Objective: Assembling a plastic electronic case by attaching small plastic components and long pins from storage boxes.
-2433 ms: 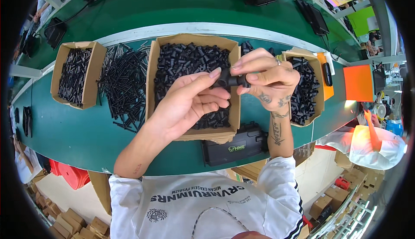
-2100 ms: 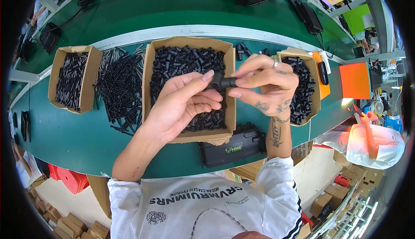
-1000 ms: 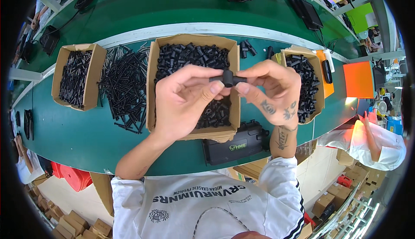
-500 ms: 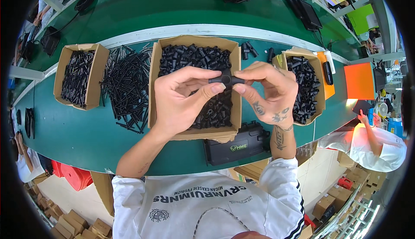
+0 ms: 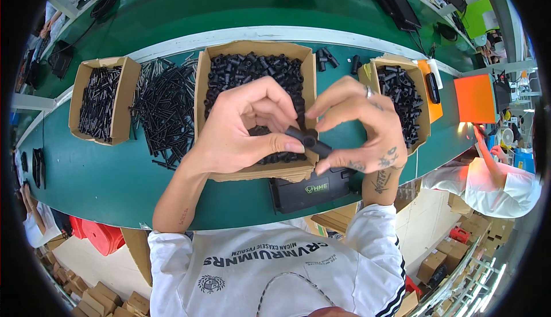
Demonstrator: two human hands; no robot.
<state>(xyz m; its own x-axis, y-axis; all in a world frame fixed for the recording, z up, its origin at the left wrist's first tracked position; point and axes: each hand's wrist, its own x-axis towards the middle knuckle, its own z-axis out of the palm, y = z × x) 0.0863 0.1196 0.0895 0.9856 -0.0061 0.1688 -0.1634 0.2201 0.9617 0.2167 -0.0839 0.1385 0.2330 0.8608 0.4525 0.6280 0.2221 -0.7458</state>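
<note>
A small black tube fitting (image 5: pixel 310 141) with a round opening in its middle is held slantwise above the front of the central cardboard box (image 5: pixel 257 177). My left hand (image 5: pixel 238 130) pinches its left end between thumb and fingers. Around the other end, my right hand (image 5: pixel 367 125) has its thumb and fingers spread apart; the thumb lies close to the tip, perhaps touching it. Many similar black fittings (image 5: pixel 252 70) fill the box below, partly hidden by my hands.
Left of the central box lie a loose heap of thin black rods (image 5: pixel 166 110) and a box of rods (image 5: pixel 102 104). To the right stands another box of black fittings (image 5: pixel 400 104). A black hard case (image 5: pixel 310 191) sits near the table edge. Loose fittings (image 5: pixel 327 59) lie behind.
The fitting has tilted, its right end now lower and nearer me. My right hand has loosened from its pinch and spread its fingers; my left hand still grips the left end.
</note>
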